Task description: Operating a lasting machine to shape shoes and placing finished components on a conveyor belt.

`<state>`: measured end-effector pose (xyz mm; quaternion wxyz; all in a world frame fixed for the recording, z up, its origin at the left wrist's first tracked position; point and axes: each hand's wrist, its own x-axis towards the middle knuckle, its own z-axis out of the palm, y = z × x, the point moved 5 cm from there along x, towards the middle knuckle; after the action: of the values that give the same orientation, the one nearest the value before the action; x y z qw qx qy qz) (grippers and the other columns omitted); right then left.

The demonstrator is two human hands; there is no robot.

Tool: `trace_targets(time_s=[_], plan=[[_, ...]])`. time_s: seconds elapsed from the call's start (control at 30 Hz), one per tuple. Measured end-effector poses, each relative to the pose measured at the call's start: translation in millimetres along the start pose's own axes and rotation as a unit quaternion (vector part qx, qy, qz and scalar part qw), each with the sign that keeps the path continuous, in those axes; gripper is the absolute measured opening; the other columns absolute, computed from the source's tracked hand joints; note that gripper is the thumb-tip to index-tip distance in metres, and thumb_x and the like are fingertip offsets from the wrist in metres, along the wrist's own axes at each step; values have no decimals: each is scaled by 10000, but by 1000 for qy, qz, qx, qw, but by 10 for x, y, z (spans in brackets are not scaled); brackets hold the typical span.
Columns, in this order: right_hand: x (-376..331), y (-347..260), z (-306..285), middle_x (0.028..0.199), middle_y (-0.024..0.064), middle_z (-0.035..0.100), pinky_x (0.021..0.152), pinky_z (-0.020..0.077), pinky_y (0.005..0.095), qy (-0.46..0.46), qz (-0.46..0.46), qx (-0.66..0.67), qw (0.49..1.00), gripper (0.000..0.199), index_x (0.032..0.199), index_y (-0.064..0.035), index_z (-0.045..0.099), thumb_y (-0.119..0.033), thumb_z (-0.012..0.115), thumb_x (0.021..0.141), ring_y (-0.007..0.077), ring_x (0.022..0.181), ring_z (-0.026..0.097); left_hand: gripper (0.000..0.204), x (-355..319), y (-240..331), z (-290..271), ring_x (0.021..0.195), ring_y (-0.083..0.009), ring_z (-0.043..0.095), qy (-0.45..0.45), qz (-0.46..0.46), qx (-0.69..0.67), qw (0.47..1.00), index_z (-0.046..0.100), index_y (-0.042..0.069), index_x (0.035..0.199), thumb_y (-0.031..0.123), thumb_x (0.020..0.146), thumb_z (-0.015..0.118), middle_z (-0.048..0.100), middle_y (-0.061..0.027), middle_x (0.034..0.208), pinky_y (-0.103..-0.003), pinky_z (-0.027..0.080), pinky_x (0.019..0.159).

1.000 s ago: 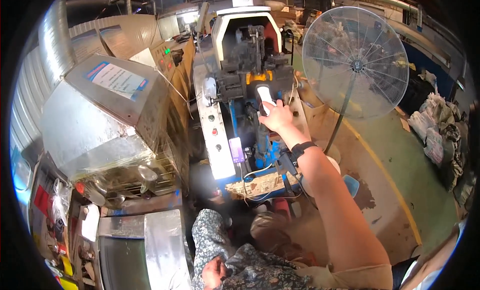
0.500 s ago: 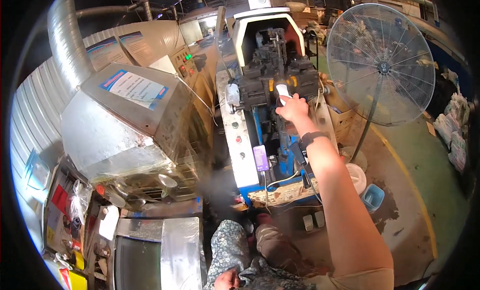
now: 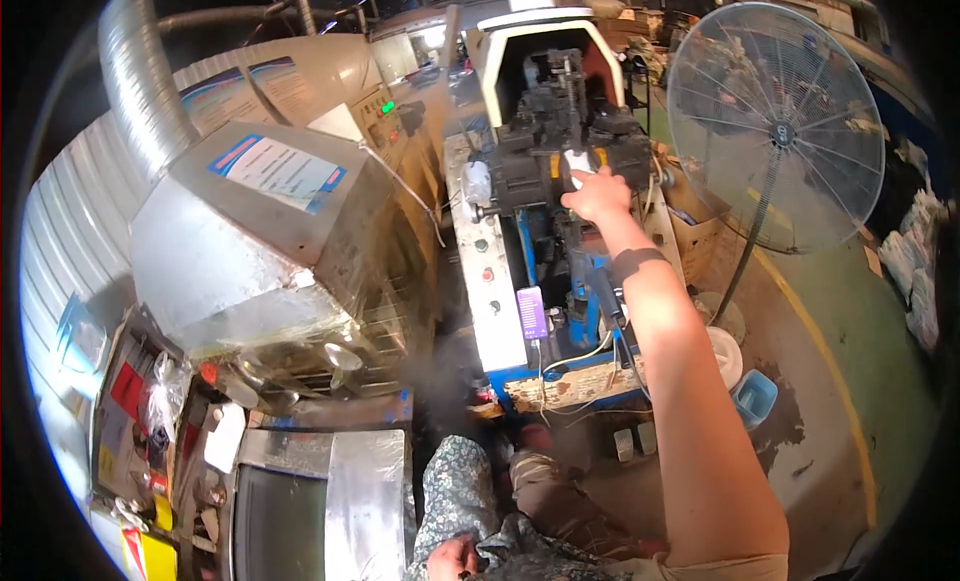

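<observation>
My right arm reaches forward to a dark machine (image 3: 520,181). My right hand (image 3: 600,194) has its fingers closed on the near end of a small white elongated piece (image 3: 578,163); its kind is unclear. The piece lies between two yellow pads of the machine, a left pad (image 3: 556,167) and a right pad (image 3: 602,158). A dark band is round my right wrist. My left hand (image 3: 453,558) rests curled on my lap at the lower edge, its fingers mostly hidden.
A purple device (image 3: 531,313) with cables hangs at the machine's front. Left of it stands a metal hood (image 3: 240,251) with a duct. At right are a large pedestal fan (image 3: 780,131), a blue tub (image 3: 755,398) and a white bucket (image 3: 724,356).
My right hand has moved forward with the white piece, which now sits farther in between the yellow pads. The whole view has shifted slightly. My left hand stays on my lap.
</observation>
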<state>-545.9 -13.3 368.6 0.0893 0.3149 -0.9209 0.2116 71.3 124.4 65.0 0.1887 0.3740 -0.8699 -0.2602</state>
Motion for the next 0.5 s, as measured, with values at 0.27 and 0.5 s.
trace_targets(time_s=[0.27,0.5], plan=[[-674,-146,-298,1143,115,644,698,567,476,-100,78,444,887,487,1249,-165,651,-309,755,795,253,964,656,206,-326,-392,-504,678,-106,508,136,-180,-518,825,621,79,882,177,1015,497,565,27,727,-259,423,615],[-267,-482,280,1309,199,581,923,499,416,249,-358,-264,860,346,1218,1,626,-248,507,1008,325,1167,577,333,-2539,-1617,-1477,1056,-385,634,390,-540,12,745,645,37,1137,255,886,641,663,-217,1127,-420,504,922]])
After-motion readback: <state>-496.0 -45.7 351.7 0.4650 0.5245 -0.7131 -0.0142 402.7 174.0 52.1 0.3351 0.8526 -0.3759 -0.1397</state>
